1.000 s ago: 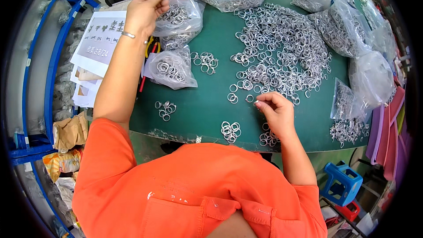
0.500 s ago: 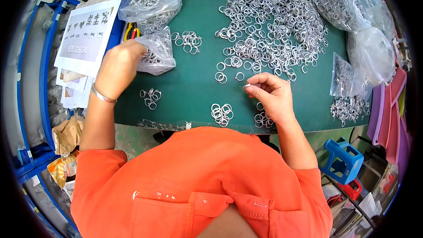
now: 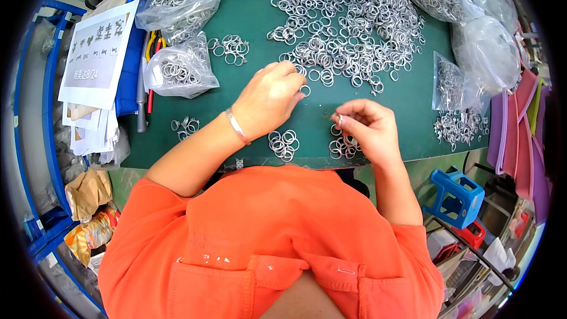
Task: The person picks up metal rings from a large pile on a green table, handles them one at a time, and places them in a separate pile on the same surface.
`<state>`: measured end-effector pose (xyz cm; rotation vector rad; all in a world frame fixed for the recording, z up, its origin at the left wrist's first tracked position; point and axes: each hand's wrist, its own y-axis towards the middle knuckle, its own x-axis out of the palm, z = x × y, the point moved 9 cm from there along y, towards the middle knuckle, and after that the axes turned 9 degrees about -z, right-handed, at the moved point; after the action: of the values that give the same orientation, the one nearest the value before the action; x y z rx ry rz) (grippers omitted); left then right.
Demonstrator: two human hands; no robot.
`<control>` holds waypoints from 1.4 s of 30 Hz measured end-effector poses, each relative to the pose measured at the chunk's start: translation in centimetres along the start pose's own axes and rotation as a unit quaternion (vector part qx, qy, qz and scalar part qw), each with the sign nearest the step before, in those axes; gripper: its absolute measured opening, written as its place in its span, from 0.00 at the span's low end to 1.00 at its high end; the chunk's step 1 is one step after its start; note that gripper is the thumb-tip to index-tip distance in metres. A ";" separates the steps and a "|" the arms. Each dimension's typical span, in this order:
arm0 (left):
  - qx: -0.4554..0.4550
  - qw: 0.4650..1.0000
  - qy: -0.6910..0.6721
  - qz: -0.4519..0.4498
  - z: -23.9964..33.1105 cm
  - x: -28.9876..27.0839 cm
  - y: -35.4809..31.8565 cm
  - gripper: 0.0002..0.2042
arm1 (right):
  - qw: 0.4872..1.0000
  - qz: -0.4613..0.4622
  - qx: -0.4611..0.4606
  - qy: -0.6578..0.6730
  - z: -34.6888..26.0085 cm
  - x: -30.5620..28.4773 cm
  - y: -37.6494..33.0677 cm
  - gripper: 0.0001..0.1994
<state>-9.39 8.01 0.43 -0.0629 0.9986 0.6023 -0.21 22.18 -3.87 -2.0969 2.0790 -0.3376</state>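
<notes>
My right hand (image 3: 372, 130) has its thumb and forefinger pinched on a small silvery ring (image 3: 339, 120), the other fingers curled in behind. My left hand (image 3: 269, 100) is to the left of it, knuckles up and fingers bent down; a loose ring (image 3: 305, 90) is right at its fingertips, though I cannot tell whether I have hold of it (my own fingers hide the contact).

Just under my right fingertips is a small cluster of rings (image 3: 344, 146), partly covered by that hand. Below my left hand, toward my body, lies another little heap of rings (image 3: 283, 145). A silver bracelet (image 3: 236, 125) circles my left wrist.

Beyond both hands, the big pile of rings (image 3: 348, 23) spreads over the green tabletop (image 3: 204, 109). Up and left of my left hand sits a loose group of rings (image 3: 230, 49); farther left is a clear bag (image 3: 180, 74) with rings inside, and nearer me, past my forearm, a small clump (image 3: 185, 127).

Well to the right of my right hand are a scatter of small metal pieces (image 3: 458, 129) and, behind it, a bulging plastic bag (image 3: 487, 53). Lower down on that side, off the table, stands a blue stool (image 3: 455, 198).
</notes>
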 end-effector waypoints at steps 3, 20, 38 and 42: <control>-0.011 1.000 0.014 0.002 -0.5 1.2 0.1 0.11 | 0.940 0.008 -0.099 -0.325 -2.4 -0.8 -1.4 0.06; -0.035 0.999 -0.018 0.027 -0.3 -1.8 -1.9 0.18 | 0.996 -0.024 0.012 0.083 1.0 1.4 3.1 0.06; -0.023 0.997 -0.051 0.059 -1.1 0.0 -1.8 0.07 | 0.863 0.071 -0.203 -0.457 -5.9 1.1 3.3 0.03; 0.002 0.999 -0.044 0.013 0.5 0.3 -1.9 0.10 | 0.805 0.088 -0.225 -0.541 -5.1 3.2 6.5 0.05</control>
<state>-7.96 6.71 0.02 -0.0193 0.9170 0.6209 -7.84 19.11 -0.66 -1.5550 1.6023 1.2058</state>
